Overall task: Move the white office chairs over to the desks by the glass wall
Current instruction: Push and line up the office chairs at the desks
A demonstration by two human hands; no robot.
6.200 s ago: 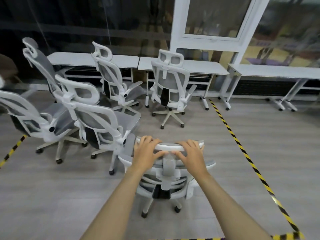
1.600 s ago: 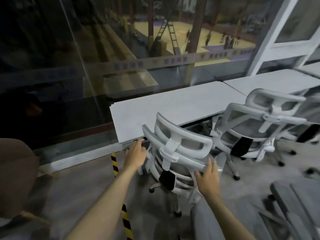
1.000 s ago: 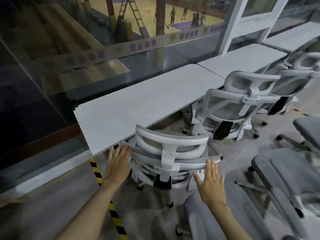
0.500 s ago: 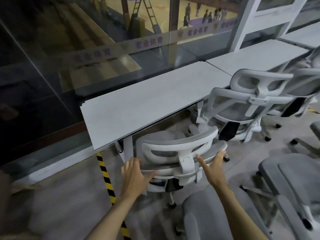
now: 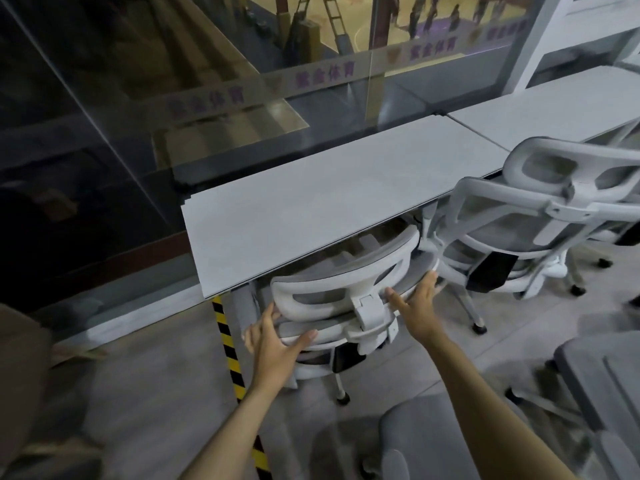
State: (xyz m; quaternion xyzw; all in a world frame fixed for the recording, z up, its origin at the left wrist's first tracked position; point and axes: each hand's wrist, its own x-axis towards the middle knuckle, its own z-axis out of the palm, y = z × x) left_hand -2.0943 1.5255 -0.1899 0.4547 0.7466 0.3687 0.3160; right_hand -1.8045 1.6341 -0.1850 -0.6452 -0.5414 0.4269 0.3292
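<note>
- My left hand (image 5: 277, 336) lies open and flat on the lower left edge of the chair (image 5: 346, 289) back, thumb hooked under the rail; my right hand (image 5: 417, 306) is open too, fingers spread along the right edge. Neither one really grips it.
- The chair sits half under the worktop (image 5: 329, 209) by the glass wall (image 5: 207, 81), headrest just below the front edge.
- Risk one: I push on and the headrest catches that edge, jamming or tipping the back.
- Risk two: my fingertips are close under the lip, so they could get pinched.
- Risk three: the neighbouring chair (image 5: 540, 223) stands just beside it; frames or wheels could snag.
- With flat palms only, the chair could swivel away crooked.
</note>
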